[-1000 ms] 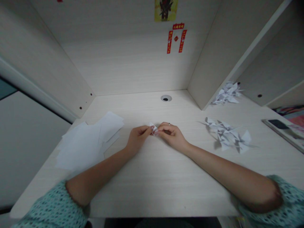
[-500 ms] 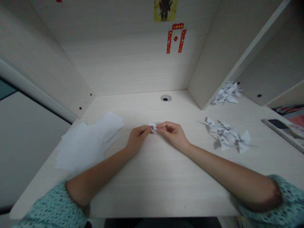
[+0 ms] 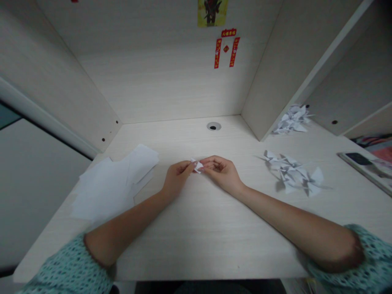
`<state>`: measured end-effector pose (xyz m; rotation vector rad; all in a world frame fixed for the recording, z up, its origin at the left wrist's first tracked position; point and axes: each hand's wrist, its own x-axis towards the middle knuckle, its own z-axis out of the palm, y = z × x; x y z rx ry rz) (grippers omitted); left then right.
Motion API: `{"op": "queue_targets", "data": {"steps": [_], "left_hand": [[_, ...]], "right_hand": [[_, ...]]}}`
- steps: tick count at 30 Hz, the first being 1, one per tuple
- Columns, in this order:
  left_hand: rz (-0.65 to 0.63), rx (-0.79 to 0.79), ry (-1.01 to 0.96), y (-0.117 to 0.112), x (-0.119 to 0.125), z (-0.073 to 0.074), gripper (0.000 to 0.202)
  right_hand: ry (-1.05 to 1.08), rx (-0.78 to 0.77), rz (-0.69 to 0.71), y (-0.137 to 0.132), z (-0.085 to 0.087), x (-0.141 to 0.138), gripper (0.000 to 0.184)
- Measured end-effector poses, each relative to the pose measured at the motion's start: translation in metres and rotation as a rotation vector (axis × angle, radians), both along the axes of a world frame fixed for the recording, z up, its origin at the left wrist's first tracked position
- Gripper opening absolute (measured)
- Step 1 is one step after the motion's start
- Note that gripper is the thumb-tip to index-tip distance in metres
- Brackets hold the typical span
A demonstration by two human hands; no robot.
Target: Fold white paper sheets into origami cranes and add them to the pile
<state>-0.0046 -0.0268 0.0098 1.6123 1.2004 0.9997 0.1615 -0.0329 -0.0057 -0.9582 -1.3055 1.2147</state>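
The left hand (image 3: 177, 178) and the right hand (image 3: 221, 171) came together over the middle of the desk (image 3: 208, 249), their fingers curled and pinching a small folded piece of white paper (image 3: 198, 165) between them. Overlapping white paper sheets (image 3: 113, 183) lay to the left of the hands. To the right sat a loose pile of folded paper cranes (image 3: 290, 174), with a second pile (image 3: 292, 120) farther off beside the right panel. Red paper decorations (image 3: 226, 49) hung on the far panel.
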Motion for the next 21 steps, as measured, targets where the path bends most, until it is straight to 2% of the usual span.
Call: {"op": "queue_targets", "data": {"steps": [8,11,15,21], "left_hand": [[0.000,0.016,0.042,0.0007,-0.0020,-0.0022,0.037],[-0.019,0.004,0.037,0.0003,-0.0017,-0.0009,0.036],[-0.022,-0.006,0.042,-0.0005,-0.0015,-0.0002,0.036],[-0.012,0.009,0.064,-0.0016,-0.0021,-0.0009,0.035]], "right_hand": [[-0.065,0.044,0.006,-0.0011,-0.0041,0.0013,0.029],[-0.116,0.116,-0.016,0.0000,-0.0050,0.0020,0.023],[-0.181,0.215,-0.034,0.0008,-0.0025,0.0028,0.019],[-0.220,0.244,-0.018,-0.0007,0.0015,0.0032,0.017]]}}
